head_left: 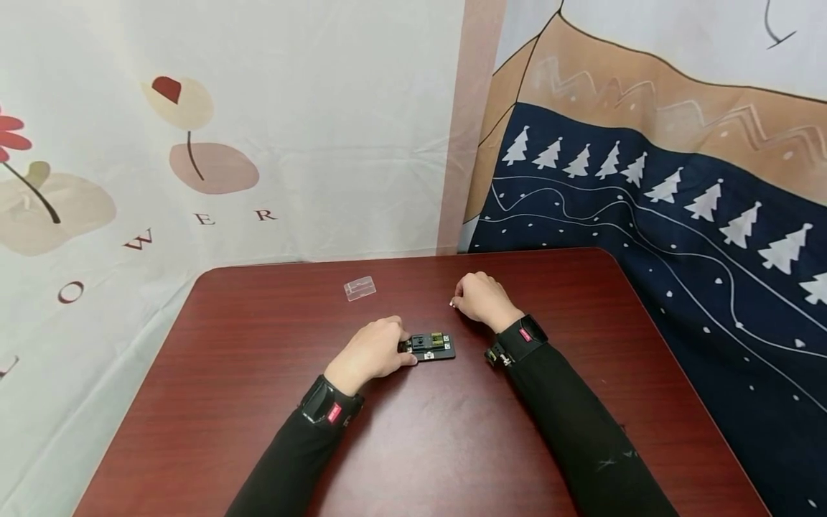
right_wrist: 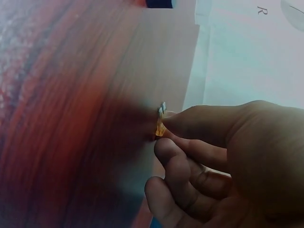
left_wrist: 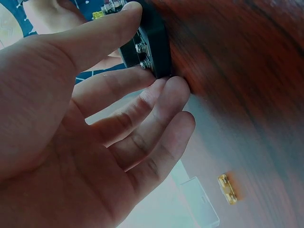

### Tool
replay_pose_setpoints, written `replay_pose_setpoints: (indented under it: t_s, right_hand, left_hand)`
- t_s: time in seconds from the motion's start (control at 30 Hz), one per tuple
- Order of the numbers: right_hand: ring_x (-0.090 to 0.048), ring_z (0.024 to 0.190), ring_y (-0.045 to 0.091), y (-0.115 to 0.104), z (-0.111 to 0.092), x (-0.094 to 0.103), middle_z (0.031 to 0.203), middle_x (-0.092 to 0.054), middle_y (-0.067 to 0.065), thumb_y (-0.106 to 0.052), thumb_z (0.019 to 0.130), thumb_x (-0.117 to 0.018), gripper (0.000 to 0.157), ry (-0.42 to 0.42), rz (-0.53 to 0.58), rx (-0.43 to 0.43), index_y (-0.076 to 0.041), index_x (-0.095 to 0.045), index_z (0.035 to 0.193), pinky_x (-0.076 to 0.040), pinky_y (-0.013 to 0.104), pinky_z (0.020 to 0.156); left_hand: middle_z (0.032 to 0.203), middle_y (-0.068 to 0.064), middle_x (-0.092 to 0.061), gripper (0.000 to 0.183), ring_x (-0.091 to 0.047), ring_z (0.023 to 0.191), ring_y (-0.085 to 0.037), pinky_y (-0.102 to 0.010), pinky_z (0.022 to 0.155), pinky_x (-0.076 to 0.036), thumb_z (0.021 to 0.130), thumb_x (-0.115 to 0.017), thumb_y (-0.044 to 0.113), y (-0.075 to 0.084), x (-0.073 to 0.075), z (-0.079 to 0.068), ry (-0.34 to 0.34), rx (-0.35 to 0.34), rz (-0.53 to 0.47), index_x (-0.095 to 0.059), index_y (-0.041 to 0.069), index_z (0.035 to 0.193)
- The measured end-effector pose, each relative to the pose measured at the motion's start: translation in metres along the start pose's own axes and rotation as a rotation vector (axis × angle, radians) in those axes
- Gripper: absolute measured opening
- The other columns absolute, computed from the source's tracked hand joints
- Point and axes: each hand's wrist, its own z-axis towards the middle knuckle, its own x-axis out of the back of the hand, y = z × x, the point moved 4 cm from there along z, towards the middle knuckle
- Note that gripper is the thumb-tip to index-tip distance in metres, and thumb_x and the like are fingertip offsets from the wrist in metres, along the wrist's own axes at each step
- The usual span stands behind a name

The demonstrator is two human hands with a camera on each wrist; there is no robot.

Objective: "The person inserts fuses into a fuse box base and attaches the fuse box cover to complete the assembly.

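My left hand (head_left: pixel 370 350) grips the left end of a black fuse block (head_left: pixel 431 355) on the table, with thumb and fingers at its sides. Metal screws line the block's edge in the left wrist view, and a yellow piece shows on its top. Over to the right, my right hand (head_left: pixel 486 298) pinches a small amber blade fuse (right_wrist: pixel 160 128) between thumb and fingertips, its metal prongs sticking out. Another small amber piece with metal ends (left_wrist: pixel 227 189) lies on the table in the left wrist view.
A clear plastic cover (head_left: pixel 360 289) lies flat towards the back of the reddish-brown wooden table (head_left: pixel 413 459). Behind the table hang a pale printed cloth (head_left: pixel 349 143) and a dark blue one with white trees (head_left: pixel 646 237).
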Motion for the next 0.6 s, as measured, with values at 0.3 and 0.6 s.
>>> replay_pose_setpoints:
  t_s: [0.3, 0.6]
  right_hand:
    - [-0.068, 0.083, 0.028, -0.0016, -0.0021, -0.0008, 0.093, -0.075, 0.007, -0.024, 0.094, -0.075, 0.014, 0.013, -0.004, -0.005, -0.014, -0.081, 0.086, -0.057, 0.049, 0.078]
    - [-0.065, 0.078, 0.027, -0.002, -0.002, -0.0018, 0.085, -0.071, 0.005, -0.026, 0.092, -0.077, 0.017, 0.019, 0.014, -0.012, -0.016, -0.075, 0.078, -0.055, 0.045, 0.072]
  left_hand:
    - [0.116, 0.0, -0.068, 0.052, -0.069, 0.106, -0.026, -0.047, 0.098, -0.056, 0.088, -0.082, 0.046, 0.0003, -0.0002, -0.001, -0.002, 0.012, -0.003, -0.078, 0.012, 0.127]
    - [0.115, -0.001, -0.068, 0.051, -0.068, 0.104, -0.026, -0.047, 0.095, -0.056, 0.088, -0.082, 0.044, 0.0009, 0.0011, -0.0017, 0.001, -0.003, -0.001, -0.079, 0.011, 0.126]
